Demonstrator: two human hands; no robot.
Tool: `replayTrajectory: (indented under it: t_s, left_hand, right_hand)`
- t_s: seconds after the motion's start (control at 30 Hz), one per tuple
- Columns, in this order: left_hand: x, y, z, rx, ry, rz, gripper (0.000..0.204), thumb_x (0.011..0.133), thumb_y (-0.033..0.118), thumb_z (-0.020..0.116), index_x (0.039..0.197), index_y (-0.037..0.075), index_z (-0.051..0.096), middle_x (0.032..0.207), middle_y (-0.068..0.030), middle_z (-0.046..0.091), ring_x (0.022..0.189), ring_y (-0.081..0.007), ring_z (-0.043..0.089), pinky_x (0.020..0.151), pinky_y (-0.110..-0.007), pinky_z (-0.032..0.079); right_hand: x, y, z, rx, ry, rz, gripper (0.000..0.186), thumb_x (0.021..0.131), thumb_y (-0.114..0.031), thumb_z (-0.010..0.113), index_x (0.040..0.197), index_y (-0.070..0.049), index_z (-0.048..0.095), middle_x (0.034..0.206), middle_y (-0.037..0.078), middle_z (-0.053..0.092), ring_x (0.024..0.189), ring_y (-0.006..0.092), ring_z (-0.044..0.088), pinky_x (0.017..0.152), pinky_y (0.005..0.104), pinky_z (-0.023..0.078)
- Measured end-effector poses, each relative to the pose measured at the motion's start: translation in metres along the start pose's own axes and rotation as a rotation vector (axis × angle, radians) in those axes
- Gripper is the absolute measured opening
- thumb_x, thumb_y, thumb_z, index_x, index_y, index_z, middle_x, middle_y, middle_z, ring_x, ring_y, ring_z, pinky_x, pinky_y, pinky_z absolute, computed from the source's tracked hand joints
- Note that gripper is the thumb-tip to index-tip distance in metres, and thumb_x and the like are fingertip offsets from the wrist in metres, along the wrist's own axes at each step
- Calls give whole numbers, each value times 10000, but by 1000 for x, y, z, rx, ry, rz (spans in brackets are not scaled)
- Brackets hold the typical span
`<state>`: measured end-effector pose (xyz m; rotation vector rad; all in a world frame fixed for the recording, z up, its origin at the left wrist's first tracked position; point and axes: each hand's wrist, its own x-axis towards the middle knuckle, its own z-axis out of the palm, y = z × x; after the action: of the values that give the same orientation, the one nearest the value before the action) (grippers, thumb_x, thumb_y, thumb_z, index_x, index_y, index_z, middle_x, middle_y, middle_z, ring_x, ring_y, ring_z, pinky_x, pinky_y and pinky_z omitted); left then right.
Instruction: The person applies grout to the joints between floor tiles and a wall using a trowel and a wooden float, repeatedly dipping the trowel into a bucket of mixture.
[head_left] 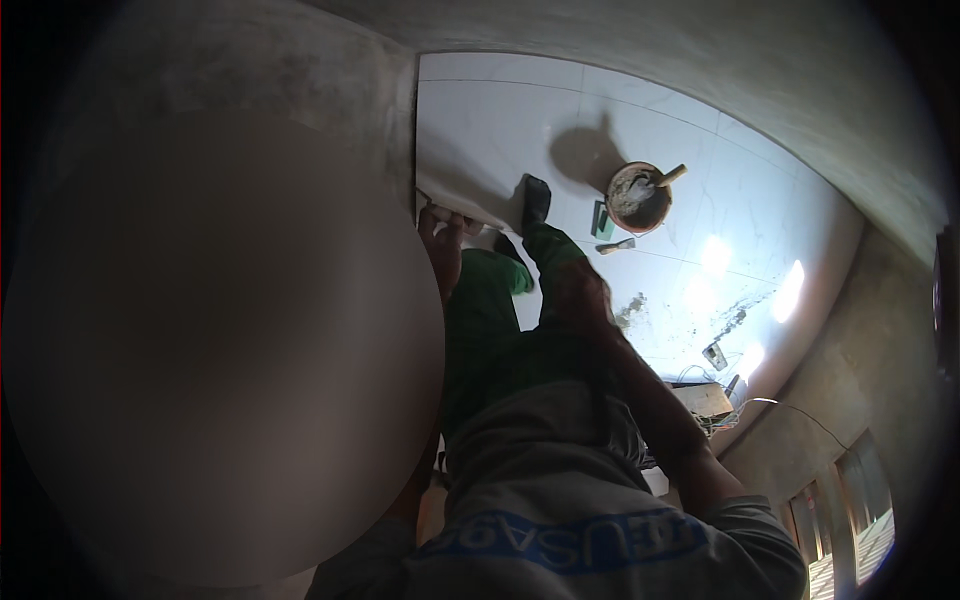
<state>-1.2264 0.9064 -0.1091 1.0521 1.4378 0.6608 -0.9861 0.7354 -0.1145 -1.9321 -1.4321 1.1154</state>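
Note:
My left hand (445,250) is at the wall in the centre, its fingers curled on a pale piece (470,226) that I cannot make out, partly hidden by the hand. My right hand (585,290) is against the green trouser leg, its fingers unclear. On the pale tiled floor (640,110) beyond my feet stands a round bucket (630,208) of grey mix with a wooden handle (672,174) sticking out. Beside it lie a green trowel (600,220) and a small tool (615,246). A large blurred grey disc hides the left of the view.
A grey wall (355,75) meets the floor at the left, and walls curve round the top and right. At the lower right are a small object (714,356), a box (705,398) with loose cables and some slatted pieces (855,500). Dark smudges mark the tiles.

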Motion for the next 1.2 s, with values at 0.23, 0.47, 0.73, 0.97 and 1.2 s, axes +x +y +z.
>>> replayTrajectory:
  t_s: [0.23,0.47,0.73,0.97,1.2]
  left_hand:
    - [159,-10,-14,46,-212,-261,413,1098,220,615,1404,20,422,1337,-144,554,1232,-300,654,1074,-536,574]
    - [370,-174,-34,376,-244,124,327,1036,72,649,1326,25,506,1217,-138,686,1124,-230,706,974,-387,578]
    - [571,-333,-62,458,-59,217,310,1004,32,650,1309,28,594,1167,-130,738,1027,-209,720,895,-362,578]
    - [674,-394,-48,574,45,498,372,915,-29,634,1285,11,623,1172,-158,727,1069,-286,710,942,-416,562]
    - [737,-417,-43,736,109,939,367,946,76,682,1293,-42,666,1253,-192,719,1160,-357,702,1064,-445,511]
  right_hand:
    - [73,89,35,-146,84,486,156,941,-165,708,1018,-42,767,1027,164,755,921,391,741,818,485,586]
    - [159,176,153,-84,151,735,170,988,-154,666,993,-37,789,1023,190,782,896,384,765,842,462,599]
    - [308,220,243,61,-76,506,229,1010,-194,657,1099,-14,766,1115,195,770,918,380,770,841,466,613]
    - [402,182,188,162,-154,398,199,950,-65,750,1137,1,743,959,144,754,811,266,736,750,389,582]
    - [454,178,164,49,-154,264,276,865,57,751,1140,36,732,932,140,702,822,223,696,781,340,554]
